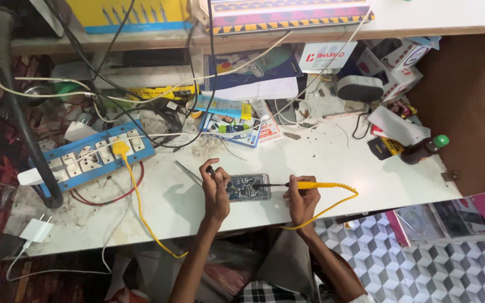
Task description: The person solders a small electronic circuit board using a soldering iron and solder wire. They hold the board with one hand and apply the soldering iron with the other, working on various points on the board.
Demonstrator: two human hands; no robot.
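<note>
One opened phone point(248, 187) between two hands, one yellow soldering iron point(310, 184) in the right.

Your phone point(247, 187) lies on the counter point(321, 163) near its front edge, between your hands. Your left hand point(215, 188) touches its left end; your right hand point(301, 197), to its right, holds an iron point(304, 184) whose tip rests on it. The power strip point(94, 156) lies far left, boxes point(394, 62) behind right.
</note>
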